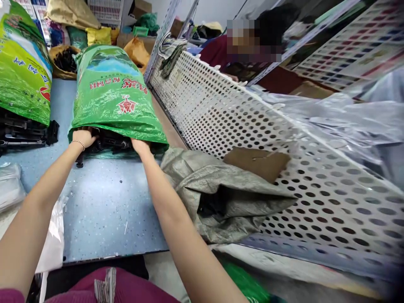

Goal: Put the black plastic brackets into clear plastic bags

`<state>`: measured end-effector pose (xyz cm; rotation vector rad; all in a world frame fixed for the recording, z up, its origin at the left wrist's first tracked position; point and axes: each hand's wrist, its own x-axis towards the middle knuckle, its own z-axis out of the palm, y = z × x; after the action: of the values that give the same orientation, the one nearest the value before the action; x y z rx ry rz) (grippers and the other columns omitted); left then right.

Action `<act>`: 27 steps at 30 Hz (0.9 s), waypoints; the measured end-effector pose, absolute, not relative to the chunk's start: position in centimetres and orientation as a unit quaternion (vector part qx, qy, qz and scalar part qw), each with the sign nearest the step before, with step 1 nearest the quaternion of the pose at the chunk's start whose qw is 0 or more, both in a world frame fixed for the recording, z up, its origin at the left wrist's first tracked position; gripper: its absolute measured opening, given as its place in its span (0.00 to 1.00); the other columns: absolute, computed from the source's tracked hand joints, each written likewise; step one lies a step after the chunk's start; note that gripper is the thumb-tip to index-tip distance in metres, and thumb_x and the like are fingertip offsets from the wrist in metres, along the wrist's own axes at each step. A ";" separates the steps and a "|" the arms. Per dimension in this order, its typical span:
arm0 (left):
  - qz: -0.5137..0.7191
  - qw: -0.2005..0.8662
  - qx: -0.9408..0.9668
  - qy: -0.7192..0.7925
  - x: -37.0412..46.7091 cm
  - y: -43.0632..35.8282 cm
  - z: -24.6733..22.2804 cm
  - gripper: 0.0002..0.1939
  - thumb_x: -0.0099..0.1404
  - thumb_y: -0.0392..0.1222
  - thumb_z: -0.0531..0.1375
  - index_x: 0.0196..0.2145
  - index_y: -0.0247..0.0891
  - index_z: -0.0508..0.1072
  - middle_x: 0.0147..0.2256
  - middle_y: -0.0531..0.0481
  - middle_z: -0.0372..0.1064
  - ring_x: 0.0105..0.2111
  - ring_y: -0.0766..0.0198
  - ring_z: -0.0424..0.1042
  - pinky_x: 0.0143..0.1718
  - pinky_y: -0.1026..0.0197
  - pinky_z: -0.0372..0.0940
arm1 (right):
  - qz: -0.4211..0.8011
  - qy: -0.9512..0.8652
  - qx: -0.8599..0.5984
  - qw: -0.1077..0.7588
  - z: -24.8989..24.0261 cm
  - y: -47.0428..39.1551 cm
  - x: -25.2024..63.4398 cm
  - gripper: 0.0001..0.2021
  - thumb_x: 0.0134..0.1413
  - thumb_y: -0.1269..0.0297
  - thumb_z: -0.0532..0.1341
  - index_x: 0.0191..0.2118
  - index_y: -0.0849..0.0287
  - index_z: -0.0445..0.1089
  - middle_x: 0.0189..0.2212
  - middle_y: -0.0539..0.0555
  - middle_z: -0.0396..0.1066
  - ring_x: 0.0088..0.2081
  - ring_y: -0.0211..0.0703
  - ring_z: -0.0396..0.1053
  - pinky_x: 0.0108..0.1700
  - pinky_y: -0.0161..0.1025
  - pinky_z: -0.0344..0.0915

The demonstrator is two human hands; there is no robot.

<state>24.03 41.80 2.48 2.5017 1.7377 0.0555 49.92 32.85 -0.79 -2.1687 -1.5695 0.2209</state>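
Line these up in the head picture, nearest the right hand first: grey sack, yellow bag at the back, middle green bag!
1. Middle green bag: right hand at its mouth.
2. Grey sack: just to the right.
3. Yellow bag: far back, behind the green one.

A workshop — speckled blue worktable [110, 206], printed green plastic sacks [110, 99] of black parts [23, 132]. Far left, stacked white plastic crates [105, 11].

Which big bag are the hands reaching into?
The middle green bag with red printing: the left hand and right hand reach into its mouth. No hand shows in the yellow-green bag or grey sack.
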 end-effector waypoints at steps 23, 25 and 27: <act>0.334 0.745 0.411 0.405 17.4 18.1 2.7 0.27 0.59 0.61 0.65 0.42 0.34 0.70 0.32 0.47 0.74 0.27 0.63 0.75 0.30 0.60 0.72 | 0.102 -0.678 -0.592 0.423 -2.3 17.9 39.9 0.21 0.74 0.48 0.47 0.53 0.55 0.70 0.48 0.61 0.71 0.52 0.53 0.68 0.56 0.51 0.65; 0.313 0.768 0.398 0.391 17.6 15.2 2.6 0.27 0.60 0.61 0.66 0.44 0.35 0.69 0.34 0.47 0.75 0.27 0.64 0.74 0.28 0.61 0.71 | 0.123 -0.705 -0.548 0.433 -1.4 16.3 38.3 0.24 0.73 0.43 0.46 0.45 0.56 0.70 0.41 0.59 0.71 0.44 0.49 0.69 0.48 0.45 0.67; 0.308 0.771 0.399 0.389 17.8 13.2 2.4 0.27 0.60 0.60 0.67 0.45 0.37 0.69 0.37 0.48 0.75 0.27 0.65 0.75 0.28 0.62 0.71 | 0.150 -0.705 -0.550 0.423 -1.1 15.1 36.9 0.26 0.71 0.39 0.45 0.38 0.55 0.67 0.34 0.56 0.70 0.38 0.47 0.68 0.42 0.42 0.65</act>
<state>17.83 13.21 2.37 0.8645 0.8443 0.6688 36.89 15.11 -1.06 -1.3756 -1.7643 0.3767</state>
